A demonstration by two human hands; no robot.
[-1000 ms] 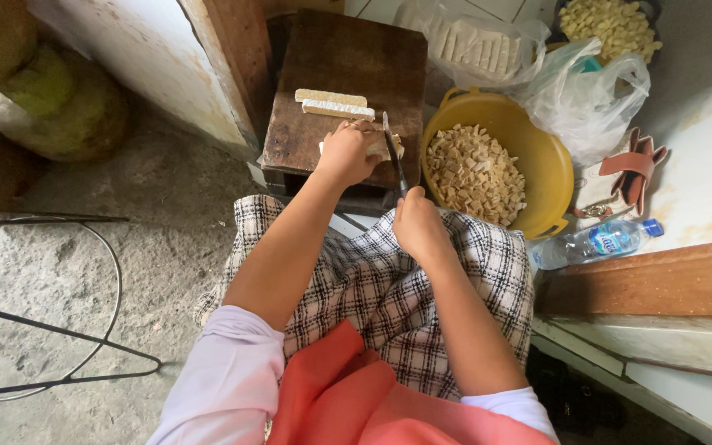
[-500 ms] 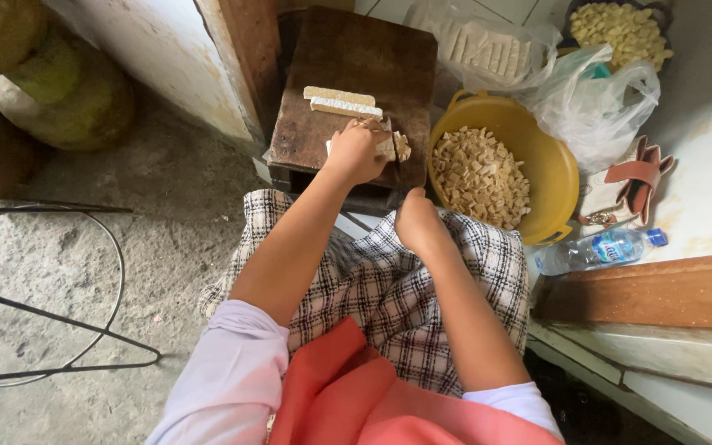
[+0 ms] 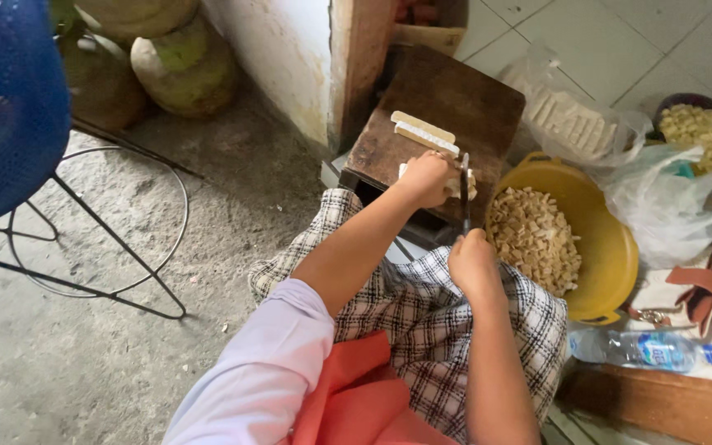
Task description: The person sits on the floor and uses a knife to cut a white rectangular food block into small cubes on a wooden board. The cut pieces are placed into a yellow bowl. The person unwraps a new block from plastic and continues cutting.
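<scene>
In the head view, a pale tempeh-like block [image 3: 465,183] is pinned on the dark wooden cutting board [image 3: 463,103] by the left hand [image 3: 428,177], fingers curled closed over it. The right hand [image 3: 473,262] is wrapped shut around a knife [image 3: 465,191], blade upright against the block. Compared with half a second ago, the hands are hardly shifted; only the camera is swung left, so a blue chair [image 3: 6,99] is shown. Cut cubes are heaped in the yellow basin [image 3: 611,247] beside the board, two uncut strips [image 3: 423,132] lying beyond.

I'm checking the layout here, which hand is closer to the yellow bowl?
Right. The right hand grips the knife just beside the yellow bowl's near rim. The left hand rests on the pale block on the wooden board, farther from the bowl.
</scene>
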